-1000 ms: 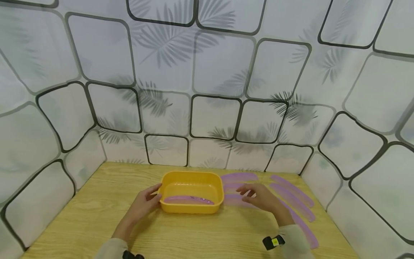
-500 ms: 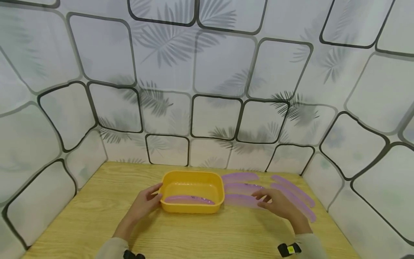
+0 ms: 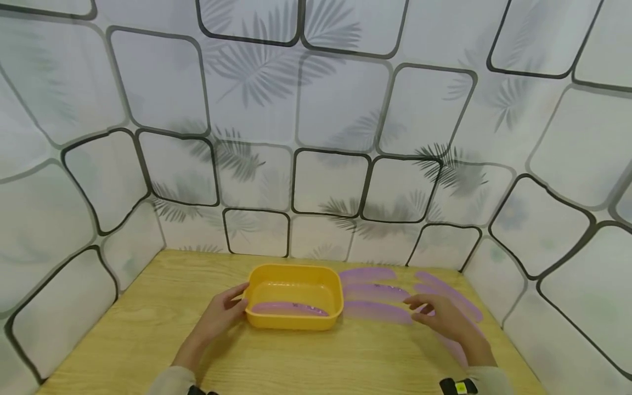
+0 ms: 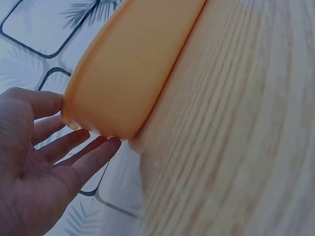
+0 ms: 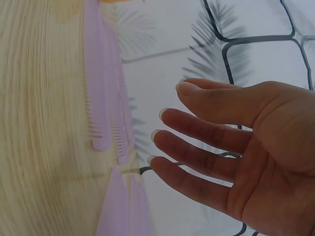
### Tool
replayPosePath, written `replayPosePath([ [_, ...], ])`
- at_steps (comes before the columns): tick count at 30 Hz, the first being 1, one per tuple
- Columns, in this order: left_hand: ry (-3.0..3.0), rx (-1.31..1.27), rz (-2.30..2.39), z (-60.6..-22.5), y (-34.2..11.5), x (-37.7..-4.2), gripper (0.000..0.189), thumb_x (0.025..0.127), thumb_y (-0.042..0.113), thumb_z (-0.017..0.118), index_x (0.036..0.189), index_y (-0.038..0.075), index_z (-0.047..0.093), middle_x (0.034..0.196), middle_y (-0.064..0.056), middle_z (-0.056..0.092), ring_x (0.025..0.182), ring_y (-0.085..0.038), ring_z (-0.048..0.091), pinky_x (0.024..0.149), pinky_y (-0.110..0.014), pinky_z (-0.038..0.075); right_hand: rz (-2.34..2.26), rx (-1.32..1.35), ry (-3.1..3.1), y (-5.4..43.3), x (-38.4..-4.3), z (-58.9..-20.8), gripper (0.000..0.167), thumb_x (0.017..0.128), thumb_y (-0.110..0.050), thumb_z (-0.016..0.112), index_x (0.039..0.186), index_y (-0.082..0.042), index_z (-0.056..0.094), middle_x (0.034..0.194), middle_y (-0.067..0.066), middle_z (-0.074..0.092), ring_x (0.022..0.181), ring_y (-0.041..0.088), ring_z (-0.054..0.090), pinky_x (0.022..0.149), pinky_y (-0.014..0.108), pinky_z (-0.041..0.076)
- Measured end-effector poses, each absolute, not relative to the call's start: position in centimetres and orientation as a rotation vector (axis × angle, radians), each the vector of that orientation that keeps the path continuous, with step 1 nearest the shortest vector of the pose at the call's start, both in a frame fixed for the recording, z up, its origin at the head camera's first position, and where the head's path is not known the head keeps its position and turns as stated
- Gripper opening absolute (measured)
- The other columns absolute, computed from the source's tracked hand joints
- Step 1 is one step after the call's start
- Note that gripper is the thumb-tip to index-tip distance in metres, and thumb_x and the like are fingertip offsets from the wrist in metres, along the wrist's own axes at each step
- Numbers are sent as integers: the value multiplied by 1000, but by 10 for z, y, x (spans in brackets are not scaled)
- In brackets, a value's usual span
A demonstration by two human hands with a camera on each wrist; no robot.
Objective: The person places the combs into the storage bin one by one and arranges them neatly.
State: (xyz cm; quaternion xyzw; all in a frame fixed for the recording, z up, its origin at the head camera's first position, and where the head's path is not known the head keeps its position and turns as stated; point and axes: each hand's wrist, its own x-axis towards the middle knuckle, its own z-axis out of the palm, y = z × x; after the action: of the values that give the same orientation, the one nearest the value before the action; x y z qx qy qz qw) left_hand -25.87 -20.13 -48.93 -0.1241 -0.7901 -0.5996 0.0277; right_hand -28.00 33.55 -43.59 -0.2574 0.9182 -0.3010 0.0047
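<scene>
A yellow tray (image 3: 296, 322) stands on the table, with one purple comb (image 3: 291, 309) lying along its near side. My left hand (image 3: 222, 312) holds the tray's left end; in the left wrist view its thumb and fingertips touch the outer wall. Right of the tray, three purple combs lie side by side: the far one (image 3: 367, 274), the middle one (image 3: 375, 292) and the near one (image 3: 377, 311). My right hand (image 3: 439, 317) hovers by their right ends, fingers relaxed and holding nothing. In the right wrist view, comb teeth (image 5: 94, 118) show beside it.
Farther right, more purple combs (image 3: 451, 289) lie slanted, partly hidden by my right hand and forearm. The light wood table (image 3: 296, 362) meets patterned walls (image 3: 326, 181) at the back and both sides.
My right hand has moved to the right, from over the middle and near combs to their right ends, uncovering them. The left hand and the tray have stayed in place.
</scene>
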Motion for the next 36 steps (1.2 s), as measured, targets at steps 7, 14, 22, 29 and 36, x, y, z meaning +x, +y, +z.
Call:
replayPosePath([
  [7,-2439,-357,-1845,-491,-202,-258,55,106,11,58,153,-11,39,155,-39,40,130,-50,58,94,-30,62,-866,-854,2938,346,-282,-434,32,96,-12,72,124,2,70,110,21,76,84,12,70,72,24,58],
  [14,-2442,-363,-1877,-491,-206,-261,56,107,13,56,154,-10,37,156,-38,38,133,-51,56,95,-30,61,-902,-873,2915,353,-284,-434,30,95,-9,72,123,4,70,114,24,74,92,25,72,74,24,59],
  [22,-2432,-390,-1904,-492,-207,-263,57,107,13,56,155,-11,35,157,-39,35,133,-52,55,95,-29,61,-898,-807,2926,369,-280,-436,32,95,-8,73,123,6,69,114,25,73,96,31,71,75,24,58],
  [29,-2453,-348,-1906,-493,-207,-263,58,106,15,58,155,-7,38,159,-36,36,133,-49,56,95,-32,62,-876,-834,2977,389,-284,-446,31,91,-7,76,118,8,70,107,26,74,90,18,72,71,24,58],
  [36,-2476,-345,-1893,-492,-207,-264,58,106,17,60,155,-6,39,158,-34,38,133,-45,58,95,-30,62,-863,-819,2973,401,-283,-449,28,89,-3,76,113,11,70,104,27,73,88,7,69,70,23,57],
])
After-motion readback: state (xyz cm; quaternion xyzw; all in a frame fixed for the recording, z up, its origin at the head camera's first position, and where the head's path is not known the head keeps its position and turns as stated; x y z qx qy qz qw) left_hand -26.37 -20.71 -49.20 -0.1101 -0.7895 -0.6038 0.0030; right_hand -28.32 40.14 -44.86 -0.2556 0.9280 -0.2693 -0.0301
